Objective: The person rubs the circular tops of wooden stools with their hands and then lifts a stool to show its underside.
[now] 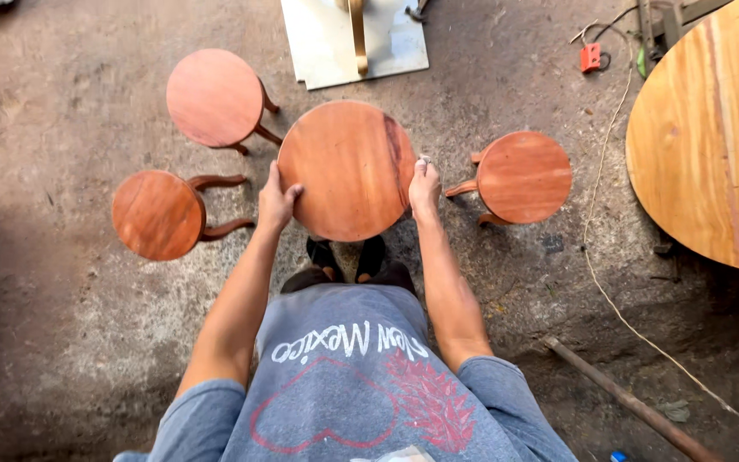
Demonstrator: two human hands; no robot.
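A round reddish-brown wooden stool (348,167) is held in front of me above the concrete floor, its seat facing up. My left hand (276,201) grips the seat's left rim, thumb on top. My right hand (424,186) grips the right rim; a ring shows on one finger. My dark shoes (348,255) show just under the stool's near edge.
Three similar round stools stand around: one at the back left (214,97), one at the left (157,214), one at the right (523,177). A large round tabletop (712,128) fills the right. A cord (596,248), a red plug (590,57), a rod (626,398) and a white panel (327,43) lie on the floor.
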